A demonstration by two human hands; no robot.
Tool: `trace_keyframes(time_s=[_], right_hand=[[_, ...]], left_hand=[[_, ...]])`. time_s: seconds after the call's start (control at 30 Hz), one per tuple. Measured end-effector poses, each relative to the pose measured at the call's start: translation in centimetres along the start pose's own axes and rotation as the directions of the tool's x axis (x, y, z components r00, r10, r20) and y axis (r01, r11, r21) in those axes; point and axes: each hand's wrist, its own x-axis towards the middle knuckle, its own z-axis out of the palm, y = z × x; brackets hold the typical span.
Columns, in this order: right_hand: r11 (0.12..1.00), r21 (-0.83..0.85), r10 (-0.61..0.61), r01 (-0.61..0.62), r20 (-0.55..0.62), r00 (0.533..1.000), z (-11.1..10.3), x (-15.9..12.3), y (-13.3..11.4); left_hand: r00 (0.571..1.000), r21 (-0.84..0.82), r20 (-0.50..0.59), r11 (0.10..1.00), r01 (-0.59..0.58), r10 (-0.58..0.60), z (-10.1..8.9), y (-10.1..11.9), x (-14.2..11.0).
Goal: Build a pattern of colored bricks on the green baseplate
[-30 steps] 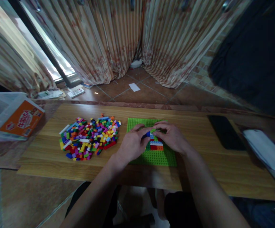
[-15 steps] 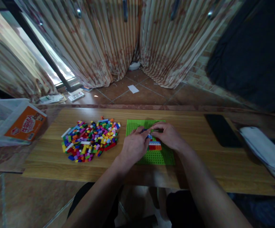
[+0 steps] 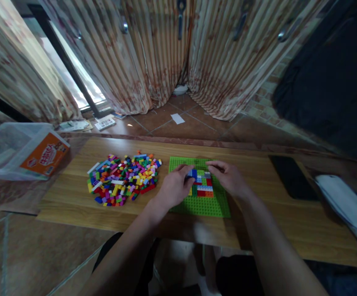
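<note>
A green studded baseplate lies on the wooden table. On it stands a flat patch of joined toy bricks in red, white, blue, green and orange. My left hand curls round the left side of this patch, thumb and forefinger on either side of a blue brick at its upper left corner. Its other fingertips are hidden. Over the plate's right side, my right hand hovers near the patch's upper right corner. Thumb and forefinger are slightly apart there, with nothing visible between them.
Left of the plate, a heap of loose coloured bricks covers part of the table. A clear plastic box with an orange label stands at far left. To the right lie a black phone-like slab and a white object.
My right hand has drawn back to the right from the patch, and its upper bricks now show. The left hand stays beside the patch. The whole view has shifted slightly.
</note>
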Motion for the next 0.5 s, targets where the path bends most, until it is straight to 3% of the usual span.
trace_keyframes(time_s=[0.33, 0.5], right_hand=[[0.975, -0.189, -0.112, 0.118, 0.044, 0.993, 0.8, -0.1, 0.3], [0.973, -0.176, -0.139, 0.147, 0.061, 0.988, 2.1, -0.1, 0.2]], left_hand=[[0.995, -0.008, 0.079, 0.998, -0.068, 0.068, -0.2, 0.0, -0.2], [0.998, 0.063, 0.056, 0.998, -0.017, 0.014, 0.1, -0.1, 0.3]])
